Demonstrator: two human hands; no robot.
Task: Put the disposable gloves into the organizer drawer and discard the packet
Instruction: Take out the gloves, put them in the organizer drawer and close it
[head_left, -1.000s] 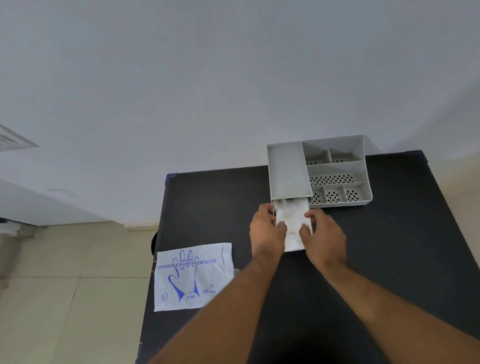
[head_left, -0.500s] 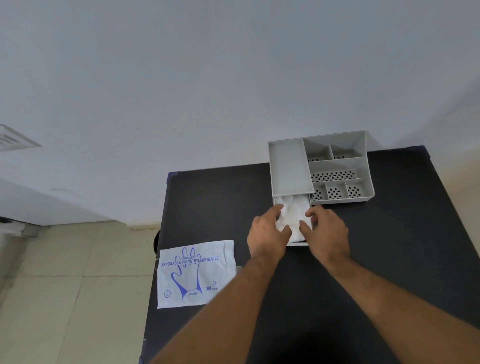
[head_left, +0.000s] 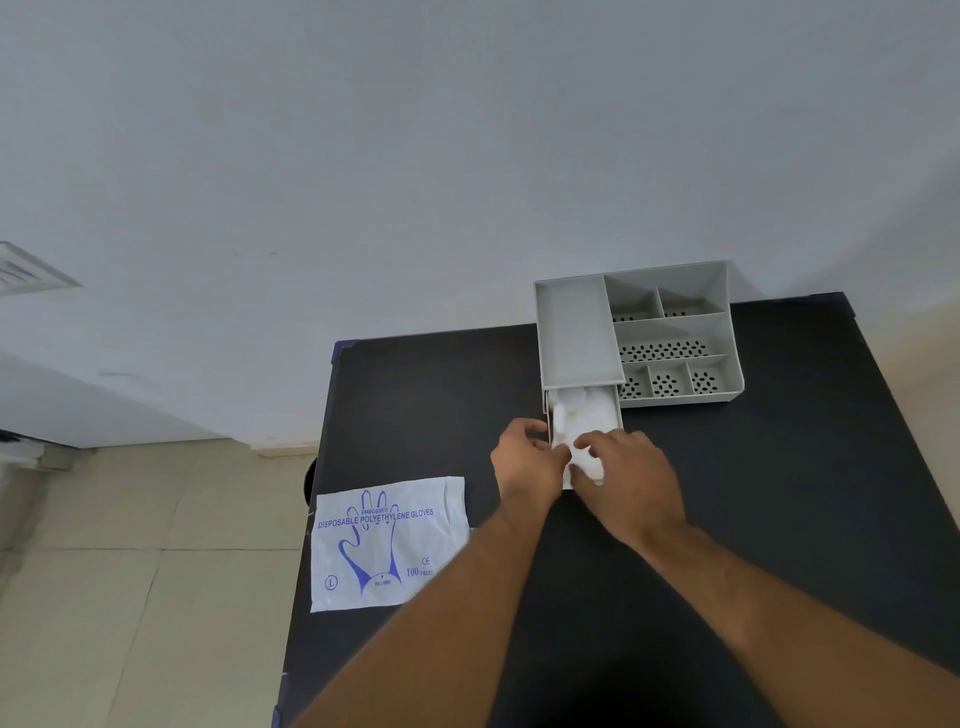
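Note:
A grey organizer (head_left: 576, 332) stands at the far side of the black table (head_left: 779, 493), its drawer (head_left: 619, 410) pulled out toward me. Clear white disposable gloves (head_left: 582, 415) lie bunched inside the drawer. My left hand (head_left: 524, 470) rests at the drawer's left front corner, fingers curled against its edge. My right hand (head_left: 631, 480) lies over the drawer's front, fingers pressing on the gloves. The flat white glove packet (head_left: 387, 543) with blue print lies at the table's left edge, apart from both hands.
The organizer's right half holds several open compartments (head_left: 670, 348) with perforated floors. A pale wall (head_left: 415, 156) rises right behind the table. Tiled floor (head_left: 130, 571) shows to the left, beyond the table's edge.
My right hand has slid left over the drawer front onto the gloves. My left hand stays at the drawer's left corner. The view has shifted slightly.

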